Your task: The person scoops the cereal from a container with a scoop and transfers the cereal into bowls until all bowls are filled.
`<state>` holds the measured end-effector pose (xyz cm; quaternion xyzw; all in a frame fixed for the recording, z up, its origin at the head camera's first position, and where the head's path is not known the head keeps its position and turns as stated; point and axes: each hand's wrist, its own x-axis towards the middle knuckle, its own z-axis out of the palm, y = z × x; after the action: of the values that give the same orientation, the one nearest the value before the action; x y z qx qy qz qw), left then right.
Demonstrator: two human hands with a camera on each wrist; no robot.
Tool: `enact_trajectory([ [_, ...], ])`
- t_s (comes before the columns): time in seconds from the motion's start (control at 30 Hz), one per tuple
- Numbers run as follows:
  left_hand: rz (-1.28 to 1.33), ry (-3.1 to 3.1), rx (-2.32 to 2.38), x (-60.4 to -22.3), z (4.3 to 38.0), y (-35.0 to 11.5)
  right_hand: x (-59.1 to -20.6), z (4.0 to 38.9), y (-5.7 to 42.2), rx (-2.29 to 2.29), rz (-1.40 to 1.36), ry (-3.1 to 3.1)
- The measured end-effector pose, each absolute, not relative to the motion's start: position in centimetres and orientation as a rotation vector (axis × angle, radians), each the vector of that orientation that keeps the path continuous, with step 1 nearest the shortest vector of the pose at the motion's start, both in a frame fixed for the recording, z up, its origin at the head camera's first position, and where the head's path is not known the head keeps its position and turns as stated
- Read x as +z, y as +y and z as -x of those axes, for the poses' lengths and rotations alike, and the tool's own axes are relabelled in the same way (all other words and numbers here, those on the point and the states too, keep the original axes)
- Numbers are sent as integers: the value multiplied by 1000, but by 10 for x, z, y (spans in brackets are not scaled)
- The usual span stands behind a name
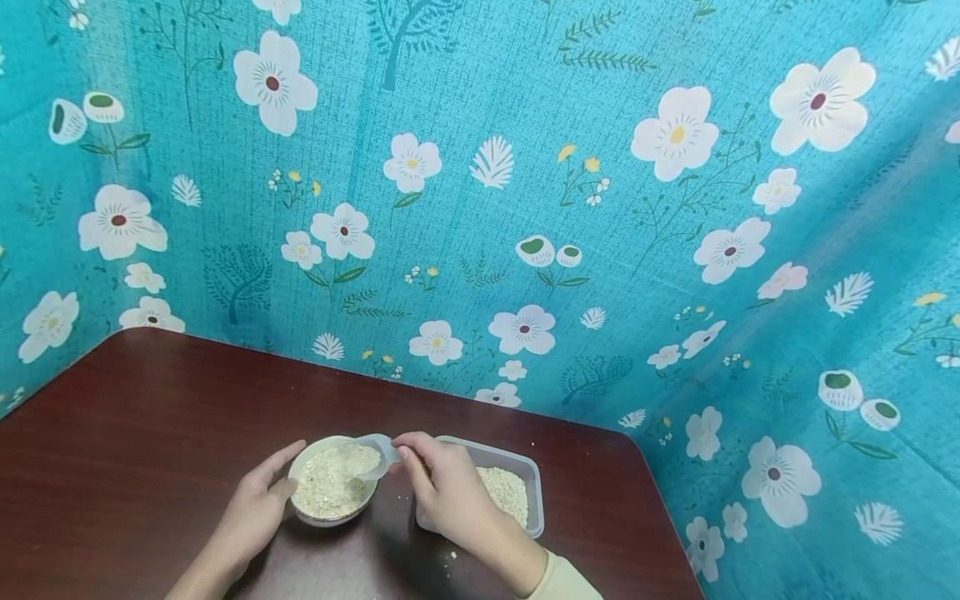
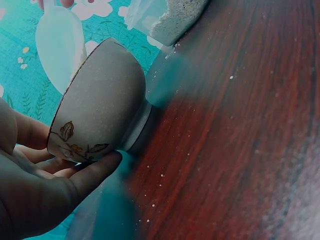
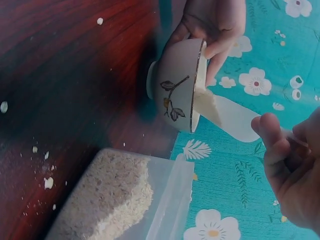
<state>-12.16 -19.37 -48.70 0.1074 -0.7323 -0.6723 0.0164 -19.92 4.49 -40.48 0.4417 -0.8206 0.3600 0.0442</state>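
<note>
My left hand grips a white bowl by its side, thumb at the rim and fingers along the outer wall. The bowl has a dark rim line and a brown leaf pattern. Pale oat flakes fill much of it. Between the fingers and thumb of my right hand is the handle of a translucent white scoop. The scoop tips over the bowl's right rim, its front end among the flakes. Flakes lie in the scoop, against its lower end.
Right of the bowl, partly behind my right hand, stands a clear plastic container with more oat flakes inside. Loose flakes are scattered on the dark red-brown table. A teal floral cloth hangs behind the table and along its right side.
</note>
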Motion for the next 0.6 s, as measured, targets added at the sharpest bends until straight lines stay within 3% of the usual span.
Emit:
enact_trajectory([
  [0.6, -309, -2270, -2061, -487, 121, -193, -409, 201, 49, 221, -1545, -1960],
])
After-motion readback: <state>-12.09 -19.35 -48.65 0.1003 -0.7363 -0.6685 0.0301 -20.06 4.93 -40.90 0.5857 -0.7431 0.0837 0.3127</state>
